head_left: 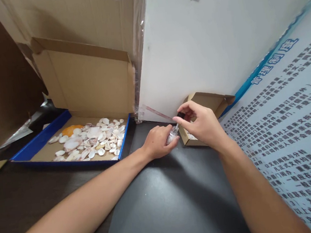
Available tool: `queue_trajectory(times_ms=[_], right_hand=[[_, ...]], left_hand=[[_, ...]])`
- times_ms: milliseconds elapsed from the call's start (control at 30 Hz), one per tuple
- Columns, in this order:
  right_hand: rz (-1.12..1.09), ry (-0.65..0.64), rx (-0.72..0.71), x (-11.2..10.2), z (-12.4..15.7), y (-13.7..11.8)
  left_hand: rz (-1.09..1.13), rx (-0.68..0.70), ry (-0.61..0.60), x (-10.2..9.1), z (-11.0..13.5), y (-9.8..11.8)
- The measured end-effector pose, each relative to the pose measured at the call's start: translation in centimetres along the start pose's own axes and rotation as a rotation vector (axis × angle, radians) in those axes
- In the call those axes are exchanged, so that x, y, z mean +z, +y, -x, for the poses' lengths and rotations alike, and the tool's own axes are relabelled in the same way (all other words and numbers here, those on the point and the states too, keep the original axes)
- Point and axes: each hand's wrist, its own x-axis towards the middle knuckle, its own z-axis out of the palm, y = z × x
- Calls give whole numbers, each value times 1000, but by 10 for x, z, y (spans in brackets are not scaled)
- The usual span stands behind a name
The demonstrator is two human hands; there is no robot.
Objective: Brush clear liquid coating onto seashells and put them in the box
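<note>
- Right hand [200, 123], fingers half curled, pinches the black cap [181, 115].
- Left hand [157, 143] is closed around the small bottle [171, 136].
- Small bottle: over the grey mat [167, 204], between the blue-edged box [124, 136] on the left and the carton [212, 103] on the right; its long axis slants from near left to far right, mouth toward the right hand.
- Black cap: just beyond the mouth, a pale stem [177, 125] between them.

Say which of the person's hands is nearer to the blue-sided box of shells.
Left. The left hand is just to the right of the blue-sided box; the right hand is farther right, on the far side of the left hand from the box.
</note>
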Motion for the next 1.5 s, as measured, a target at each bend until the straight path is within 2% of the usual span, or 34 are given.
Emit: queue_trajectory(times_ms=[267,500,700,833,1000,1233,1500], right_hand=[[-42,-138,-15,-11,3,-6],[-6,-180,-39,-14,3,-10],[49,-201,-17,-9,2,-5],[106,-151,-33,-6,1,2],[140,-116,28,-5,-1,5],[131,31,66,-11,-1,8],[124,110,59,-17,-1,10]], left_hand=[[3,-48,30,1,0,-3],[-35,-53,43,2,0,-1],[-41,-45,38,2,0,0],[-45,-45,38,3,-1,-1],[-46,-41,26,3,0,-1],[-15,-53,-5,-1,-1,0],[6,-65,-23,-1,-1,1]])
